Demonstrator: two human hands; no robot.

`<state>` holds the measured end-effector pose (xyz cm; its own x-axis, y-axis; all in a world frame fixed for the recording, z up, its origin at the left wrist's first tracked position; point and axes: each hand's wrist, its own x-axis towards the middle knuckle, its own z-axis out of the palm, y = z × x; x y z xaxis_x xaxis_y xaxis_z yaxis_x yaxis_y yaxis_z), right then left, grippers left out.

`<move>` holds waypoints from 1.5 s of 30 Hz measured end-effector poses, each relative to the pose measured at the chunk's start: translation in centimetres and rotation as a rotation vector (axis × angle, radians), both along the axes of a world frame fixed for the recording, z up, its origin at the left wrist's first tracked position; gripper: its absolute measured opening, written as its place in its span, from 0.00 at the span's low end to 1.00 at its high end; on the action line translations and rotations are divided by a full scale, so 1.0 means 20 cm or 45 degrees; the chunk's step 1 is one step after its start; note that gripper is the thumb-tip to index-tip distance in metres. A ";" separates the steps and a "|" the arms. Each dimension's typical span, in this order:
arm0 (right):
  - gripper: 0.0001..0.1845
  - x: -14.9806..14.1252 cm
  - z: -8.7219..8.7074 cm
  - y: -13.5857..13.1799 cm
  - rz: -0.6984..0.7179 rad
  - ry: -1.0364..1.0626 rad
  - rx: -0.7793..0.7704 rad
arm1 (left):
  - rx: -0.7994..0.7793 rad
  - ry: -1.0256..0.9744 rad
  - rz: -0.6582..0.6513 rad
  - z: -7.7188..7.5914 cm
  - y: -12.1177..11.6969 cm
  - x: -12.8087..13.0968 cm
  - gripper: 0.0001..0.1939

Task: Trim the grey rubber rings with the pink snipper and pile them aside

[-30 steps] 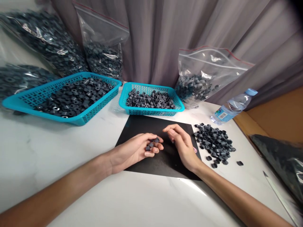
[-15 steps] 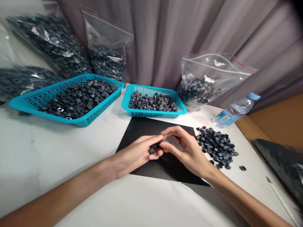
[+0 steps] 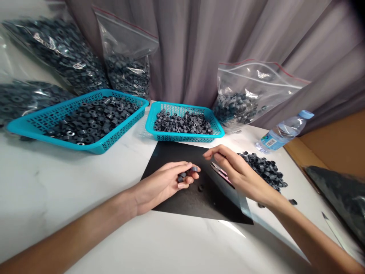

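Note:
My left hand (image 3: 175, 177) is closed around several small dark grey rings (image 3: 182, 176), palm turned inward, over the black mat (image 3: 176, 199). One ring (image 3: 194, 169) is pinched at its fingertips. To the right, my right hand (image 3: 232, 167) hovers with fingers loosely bent and apart, and no ring shows in it. Below it lie small pink-handled snips (image 3: 221, 172) with two pointed metal blades, their rear end hidden by the hand. A single ring (image 3: 201, 187) rests on the mat between the hands.
Two blue baskets (image 3: 125, 131) (image 3: 185, 139) of grey rings stand behind the mat. A loose ring pile (image 3: 265, 169) lies right, partly behind my right hand. Zip bags (image 3: 128, 72) (image 3: 239, 106) of rings, a water bottle (image 3: 282, 133) and a cardboard box (image 3: 336, 140) border the table.
My right hand met the left at the held rings, then drew back to the right. A ring now lies on the mat, and the snips have come into sight.

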<state>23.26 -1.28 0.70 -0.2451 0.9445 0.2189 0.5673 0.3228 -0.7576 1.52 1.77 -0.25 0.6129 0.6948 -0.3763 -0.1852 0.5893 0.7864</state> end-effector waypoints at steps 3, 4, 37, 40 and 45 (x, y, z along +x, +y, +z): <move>0.11 0.05 0.03 -0.02 0.148 -0.205 -0.163 | -0.033 -0.006 0.005 0.00 0.00 0.00 0.12; 0.10 0.06 0.02 -0.03 0.195 -0.263 -0.196 | -0.034 -0.008 0.010 0.00 0.00 0.00 0.13; 0.08 -0.05 0.05 -0.01 0.254 0.027 -0.048 | 0.028 0.007 -0.142 0.03 0.00 0.00 0.13; 0.12 -0.04 0.07 -0.01 0.138 0.092 -0.074 | 0.018 0.047 -0.099 0.03 -0.01 0.00 0.10; 0.16 0.01 0.11 -0.02 0.029 0.042 -0.106 | 0.024 0.061 -0.110 0.01 0.00 -0.01 0.15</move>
<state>23.40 -1.72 2.85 -0.2607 0.9540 0.1482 0.5347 0.2705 -0.8006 1.33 1.68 -0.03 0.6524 0.6476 -0.3935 -0.0967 0.5862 0.8044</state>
